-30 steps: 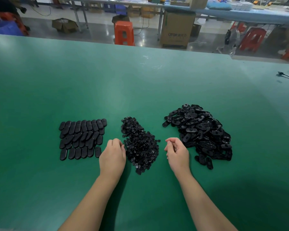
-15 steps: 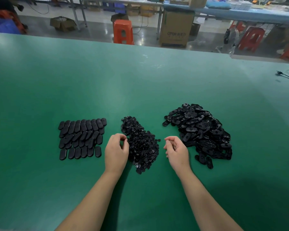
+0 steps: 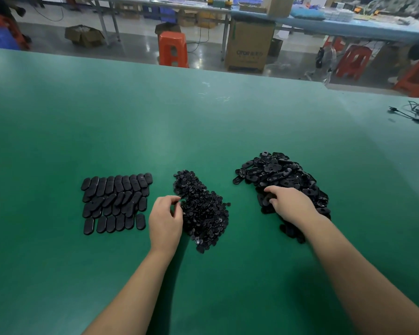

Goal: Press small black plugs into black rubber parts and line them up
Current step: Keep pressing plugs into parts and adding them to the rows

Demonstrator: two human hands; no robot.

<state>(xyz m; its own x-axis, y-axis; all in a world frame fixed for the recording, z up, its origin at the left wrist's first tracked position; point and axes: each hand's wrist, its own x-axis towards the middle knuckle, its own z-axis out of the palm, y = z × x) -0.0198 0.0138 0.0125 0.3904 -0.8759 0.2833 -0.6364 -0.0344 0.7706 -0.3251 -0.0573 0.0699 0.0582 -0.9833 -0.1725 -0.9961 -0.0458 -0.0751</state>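
Matte green counter [image 3: 203,131], left hand [image 3: 165,220] fingers curled at edge of centre heap of tiny glossy plugs [image 3: 203,209], maybe pinching one, right hand [image 3: 289,203] gripping oval rubber part in right pile [image 3: 283,175], flat oval rows [image 3: 115,201] centre-left

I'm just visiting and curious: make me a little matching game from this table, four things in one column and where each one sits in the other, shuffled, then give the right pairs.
Things
1. rows of finished parts
2. pile of small plugs
3. heap of loose rubber parts
4. orange stool

Places
A. on the floor beyond the table's far edge
B. on the table, furthest to the right
C. on the table, furthest to the left
D. on the table, in the middle of the three groups, by the left hand

Pairs: 1-C, 2-D, 3-B, 4-A
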